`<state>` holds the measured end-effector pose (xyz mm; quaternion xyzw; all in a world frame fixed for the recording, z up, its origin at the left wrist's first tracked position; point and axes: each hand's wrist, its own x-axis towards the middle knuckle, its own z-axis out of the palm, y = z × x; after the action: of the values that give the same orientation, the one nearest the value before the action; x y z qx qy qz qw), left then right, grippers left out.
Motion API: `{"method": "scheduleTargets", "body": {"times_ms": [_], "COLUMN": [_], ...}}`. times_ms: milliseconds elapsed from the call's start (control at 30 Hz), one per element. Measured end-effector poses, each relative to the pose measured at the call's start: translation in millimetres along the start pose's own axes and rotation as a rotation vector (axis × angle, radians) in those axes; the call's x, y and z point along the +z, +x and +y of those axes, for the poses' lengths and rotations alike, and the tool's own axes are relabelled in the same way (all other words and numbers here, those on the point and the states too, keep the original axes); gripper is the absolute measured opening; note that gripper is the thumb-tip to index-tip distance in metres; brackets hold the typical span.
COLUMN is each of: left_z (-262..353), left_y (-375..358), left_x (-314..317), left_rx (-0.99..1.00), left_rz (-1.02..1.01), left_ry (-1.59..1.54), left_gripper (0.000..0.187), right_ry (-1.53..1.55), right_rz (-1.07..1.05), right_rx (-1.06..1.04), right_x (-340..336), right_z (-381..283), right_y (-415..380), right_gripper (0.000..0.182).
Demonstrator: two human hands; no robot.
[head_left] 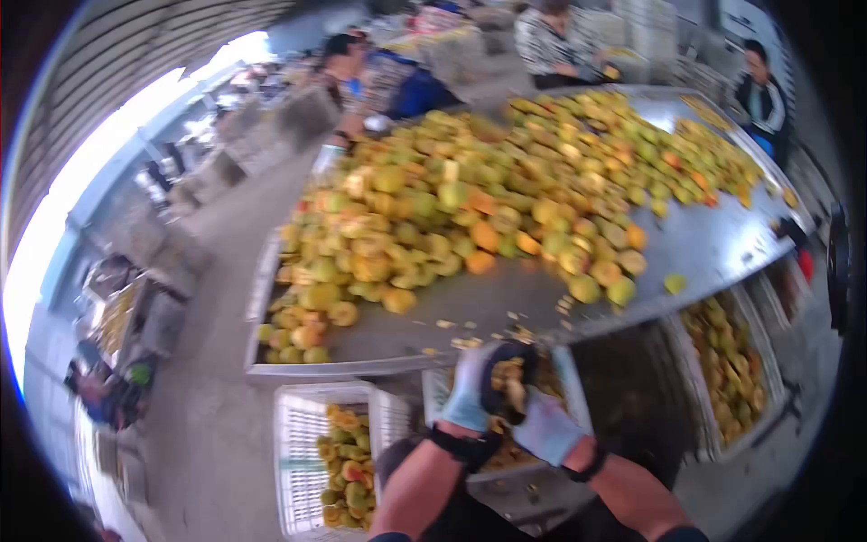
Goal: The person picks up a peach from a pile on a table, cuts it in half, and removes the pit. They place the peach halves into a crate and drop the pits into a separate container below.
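Note:
My left hand [467, 397], in a pale glove with a dark wristband, is closed around a dark, rounded object [508, 379] with brownish-yellow pieces in it. Against its lower right side is my right hand [548, 426], gloved too, its fingers closed and partly hidden; I cannot make out what they grip. Both hands are above a crate [582, 411] just below the table's front edge. Small yellowish scraps [465, 343] lie on the metal right behind my left hand.
A large metal table [470, 303] bears a heap of yellow-green and orange fruit [415, 208]. A white crate [298, 452] of fruit stands at lower left, another crate [768, 370] at right. Three people [560, 45] [397, 81] [763, 104] are around the table's far side.

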<state>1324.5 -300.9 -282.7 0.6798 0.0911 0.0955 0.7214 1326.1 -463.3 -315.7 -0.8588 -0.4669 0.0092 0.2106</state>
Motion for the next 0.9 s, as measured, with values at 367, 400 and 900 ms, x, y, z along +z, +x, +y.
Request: {"method": "scheduleTargets", "body": {"times_ms": [367, 400, 900], "left_z": [10, 10, 4], "left_y": [3, 2, 18], "left_x": [8, 8, -4], "left_rx": [-0.054, 0.091, 0.509], "left_rz": [0.063, 0.051, 0.008], "left_ry": [-0.183, 0.053, 0.405], "left_gripper": [0.017, 0.016, 0.022], "right_ry": [0.549, 0.55, 1.206], "right_rz": [-0.02, -0.017, -0.104], "right_rx": [0.254, 0.258, 0.328], "right_x": [-1, -2, -42], "right_z": [-9, -10, -2], "right_y": [15, 15, 21], "right_gripper": [0.029, 0.029, 0.029]}}
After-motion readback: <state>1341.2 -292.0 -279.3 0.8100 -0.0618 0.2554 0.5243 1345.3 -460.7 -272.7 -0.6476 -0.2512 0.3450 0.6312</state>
